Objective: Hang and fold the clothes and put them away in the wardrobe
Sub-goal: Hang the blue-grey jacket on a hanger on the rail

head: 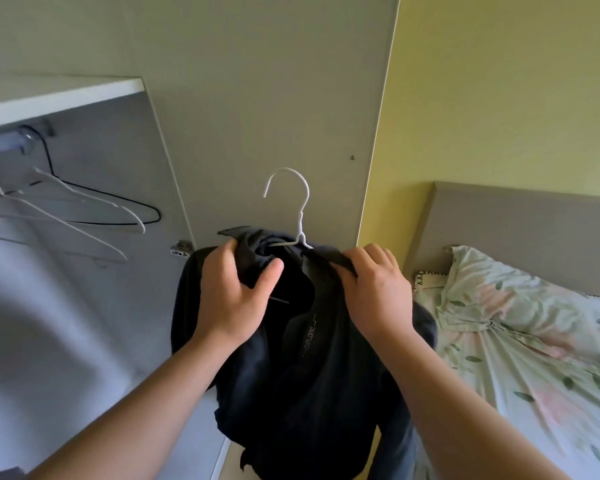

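While both hands grip | dark garment (312,368) | on white hanger (300,216)

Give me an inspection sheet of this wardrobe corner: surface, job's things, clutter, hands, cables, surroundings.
Surface: bed with floral sheet, at right.
Job's things: dark garment draped on white hanger, hook free, held before the wardrobe door; empty hangers on the rail, left.
Clutter: nothing seen.
Hands: left hand grips the garment's collar; right hand grips its shoulder.
Cables: nothing seen.
Surroundings: wardrobe shelf, yellow wall, headboard.
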`<control>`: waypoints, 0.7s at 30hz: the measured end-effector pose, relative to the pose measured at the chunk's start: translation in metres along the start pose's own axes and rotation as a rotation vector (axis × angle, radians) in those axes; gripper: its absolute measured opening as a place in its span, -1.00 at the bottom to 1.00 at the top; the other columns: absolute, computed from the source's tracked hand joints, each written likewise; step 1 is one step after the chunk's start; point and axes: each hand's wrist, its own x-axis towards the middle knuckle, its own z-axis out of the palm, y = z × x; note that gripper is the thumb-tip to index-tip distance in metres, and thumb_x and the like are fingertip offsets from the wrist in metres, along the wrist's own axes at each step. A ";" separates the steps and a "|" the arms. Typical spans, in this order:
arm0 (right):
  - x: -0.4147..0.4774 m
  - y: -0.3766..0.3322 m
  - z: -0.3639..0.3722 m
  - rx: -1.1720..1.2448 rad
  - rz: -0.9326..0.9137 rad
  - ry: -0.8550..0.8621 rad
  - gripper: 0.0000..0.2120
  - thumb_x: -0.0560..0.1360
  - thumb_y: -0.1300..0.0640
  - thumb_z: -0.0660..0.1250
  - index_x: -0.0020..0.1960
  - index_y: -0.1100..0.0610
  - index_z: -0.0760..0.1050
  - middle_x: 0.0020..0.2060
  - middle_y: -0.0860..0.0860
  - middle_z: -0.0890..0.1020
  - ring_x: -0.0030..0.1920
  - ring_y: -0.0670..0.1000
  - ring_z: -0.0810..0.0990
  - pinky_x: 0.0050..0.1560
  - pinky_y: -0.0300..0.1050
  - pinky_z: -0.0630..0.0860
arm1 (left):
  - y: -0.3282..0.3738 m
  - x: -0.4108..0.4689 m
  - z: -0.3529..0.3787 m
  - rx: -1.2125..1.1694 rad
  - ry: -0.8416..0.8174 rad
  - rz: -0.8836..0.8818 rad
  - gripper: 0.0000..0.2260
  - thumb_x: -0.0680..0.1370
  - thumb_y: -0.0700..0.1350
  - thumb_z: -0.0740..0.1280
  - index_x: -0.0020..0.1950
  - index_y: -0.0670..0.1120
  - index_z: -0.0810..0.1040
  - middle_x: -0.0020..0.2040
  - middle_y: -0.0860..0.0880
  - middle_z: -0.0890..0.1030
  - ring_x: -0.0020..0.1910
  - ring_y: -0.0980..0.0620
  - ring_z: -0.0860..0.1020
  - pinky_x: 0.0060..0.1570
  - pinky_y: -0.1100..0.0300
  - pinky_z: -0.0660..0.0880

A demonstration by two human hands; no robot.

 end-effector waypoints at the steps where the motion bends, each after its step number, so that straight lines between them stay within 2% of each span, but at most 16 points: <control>1: -0.002 0.003 0.000 0.000 -0.009 0.017 -0.84 0.56 0.07 0.42 -0.01 0.18 0.63 -0.15 0.06 0.59 -0.12 0.17 0.54 -0.45 -0.04 0.47 | 0.001 0.002 -0.005 -0.049 -0.004 -0.048 -0.83 0.52 0.25 0.29 -0.02 0.19 0.53 -0.12 0.24 0.62 -0.07 0.29 0.56 -0.05 0.43 0.40; 2: -0.004 0.006 -0.001 0.000 -0.024 0.032 -0.85 0.56 0.08 0.42 -0.01 0.18 0.63 -0.15 0.07 0.59 -0.12 0.17 0.53 -0.46 -0.04 0.47 | -0.001 0.006 -0.009 -0.072 0.015 -0.110 -0.71 0.52 0.34 0.19 -0.11 0.16 0.50 -0.21 0.26 0.60 -0.16 0.32 0.54 -0.18 0.47 0.35; 4: -0.006 0.009 -0.003 0.000 -0.080 0.046 -0.85 0.55 0.10 0.42 -0.02 0.19 0.63 -0.16 0.07 0.58 -0.13 0.17 0.53 -0.47 -0.03 0.48 | -0.010 0.027 -0.019 -0.018 0.048 -0.251 -0.52 0.46 0.46 0.11 -0.23 0.06 0.44 -0.35 0.20 0.54 -0.30 0.27 0.49 -0.31 0.37 0.30; 5: -0.007 0.010 -0.003 -0.001 -0.114 0.047 -0.86 0.55 0.11 0.43 -0.02 0.20 0.63 -0.16 0.08 0.58 -0.13 0.17 0.53 -0.48 -0.02 0.48 | -0.015 0.040 -0.024 0.026 0.041 -0.324 -0.50 0.43 0.48 0.16 -0.21 0.04 0.46 -0.34 0.17 0.53 -0.29 0.24 0.49 -0.27 0.29 0.31; 6: -0.007 0.009 -0.004 -0.001 -0.144 0.047 -0.87 0.54 0.12 0.44 -0.01 0.20 0.63 -0.16 0.08 0.58 -0.14 0.17 0.53 -0.48 -0.02 0.48 | -0.019 0.054 -0.028 0.063 0.001 -0.408 -0.51 0.40 0.46 0.27 -0.12 0.04 0.51 -0.25 0.16 0.55 -0.20 0.19 0.51 -0.19 0.22 0.34; 7: -0.007 0.008 -0.004 -0.001 -0.168 0.045 -0.87 0.54 0.14 0.46 0.00 0.20 0.63 -0.17 0.08 0.57 -0.14 0.17 0.52 -0.47 -0.01 0.49 | -0.021 0.067 -0.033 0.091 -0.077 -0.485 -0.51 0.36 0.42 0.38 0.01 0.06 0.54 -0.13 0.14 0.56 -0.10 0.11 0.52 -0.12 0.17 0.37; 9: -0.007 0.003 -0.003 -0.006 -0.196 0.032 -0.87 0.52 0.16 0.47 0.02 0.19 0.63 -0.16 0.07 0.56 -0.14 0.17 0.52 -0.48 -0.02 0.49 | -0.024 0.082 -0.036 0.125 -0.290 -0.549 -0.44 0.30 0.35 0.52 0.16 0.09 0.54 -0.02 0.12 0.53 -0.02 0.08 0.54 -0.05 0.15 0.42; 10: -0.007 0.002 -0.002 -0.007 -0.205 0.023 -0.87 0.51 0.16 0.47 0.03 0.19 0.63 -0.15 0.07 0.56 -0.14 0.16 0.52 -0.48 -0.02 0.49 | -0.025 0.087 -0.035 0.129 -0.391 -0.556 -0.46 0.29 0.30 0.56 0.17 0.11 0.56 0.01 0.10 0.56 0.02 0.06 0.57 0.02 0.13 0.49; 12: -0.007 0.001 -0.001 -0.006 -0.219 0.007 -0.87 0.51 0.16 0.47 0.03 0.18 0.63 -0.14 0.06 0.57 -0.12 0.15 0.52 -0.47 -0.02 0.50 | -0.029 0.090 -0.031 0.138 -0.508 -0.547 -0.63 0.33 0.12 0.61 0.08 0.11 0.64 0.01 0.01 0.65 0.04 -0.05 0.63 0.17 0.01 0.56; 14: -0.007 0.003 0.000 -0.006 -0.216 0.005 -0.86 0.51 0.16 0.47 0.03 0.18 0.63 -0.14 0.06 0.56 -0.12 0.15 0.52 -0.46 -0.02 0.51 | -0.037 0.090 -0.026 0.134 -0.475 -0.512 -0.82 0.40 -0.07 0.58 -0.06 0.09 0.67 -0.14 -0.04 0.67 -0.05 -0.10 0.64 0.11 0.06 0.56; 16: -0.008 0.006 -0.002 -0.007 -0.191 0.010 -0.86 0.50 0.16 0.47 0.03 0.18 0.62 -0.13 0.06 0.56 -0.11 0.16 0.51 -0.47 -0.02 0.50 | -0.050 0.090 -0.023 0.115 -0.297 -0.495 -0.87 0.46 -0.16 0.52 -0.12 0.05 0.65 -0.19 -0.03 0.63 -0.09 -0.10 0.61 -0.03 0.12 0.50; 18: -0.007 0.010 -0.003 -0.013 -0.167 0.017 -0.86 0.49 0.16 0.48 0.01 0.18 0.61 -0.14 0.06 0.55 -0.12 0.15 0.51 -0.48 -0.02 0.49 | -0.063 0.089 -0.022 -0.037 -0.114 -0.623 -0.88 0.50 -0.22 0.48 -0.13 0.00 0.63 -0.08 -0.09 0.67 0.03 -0.15 0.63 0.09 0.06 0.55; 20: -0.008 0.012 -0.004 -0.013 -0.167 0.016 -0.87 0.50 0.15 0.47 0.00 0.18 0.61 -0.14 0.05 0.54 -0.12 0.15 0.51 -0.49 0.00 0.49 | -0.077 0.089 -0.023 -0.091 -0.064 -0.728 -0.85 0.53 -0.26 0.45 -0.15 -0.02 0.61 0.00 -0.16 0.67 0.11 -0.20 0.63 0.20 -0.04 0.56; 21: -0.008 0.013 -0.003 -0.008 -0.172 0.012 -0.87 0.50 0.15 0.45 0.00 0.18 0.61 -0.14 0.06 0.54 -0.12 0.14 0.51 -0.48 0.02 0.50 | -0.083 0.089 -0.024 -0.040 -0.065 -0.716 -0.83 0.53 -0.28 0.44 -0.16 -0.02 0.60 -0.02 -0.15 0.67 0.11 -0.20 0.63 0.19 -0.01 0.55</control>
